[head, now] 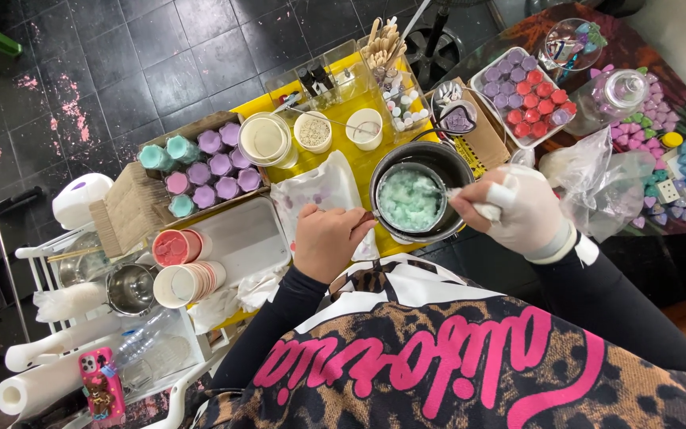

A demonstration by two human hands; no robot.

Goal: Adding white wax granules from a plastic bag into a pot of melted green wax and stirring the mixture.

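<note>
Two hands work the black pot (426, 163): left hand (323, 238) grips its handle, gloved right hand (522, 208) holds a stirrer in unpoured pale green wax (409, 199); many moulds already filled.

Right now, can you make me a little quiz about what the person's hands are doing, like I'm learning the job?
1. True or false: the pot holds a pale green crumbly mass.
2. Which hand is wrapped in white? A) left hand B) right hand C) both
3. Fill in: the left hand grips the pot's ____.

Key
1. True; the green stuff fills the pot's bottom.
2. B; the right hand is covered in white and reaches over the pot's rim, holding a thin stirring tool.
3. Handle; the left hand is bare and closed around it, beside the white patterned bag.
</note>
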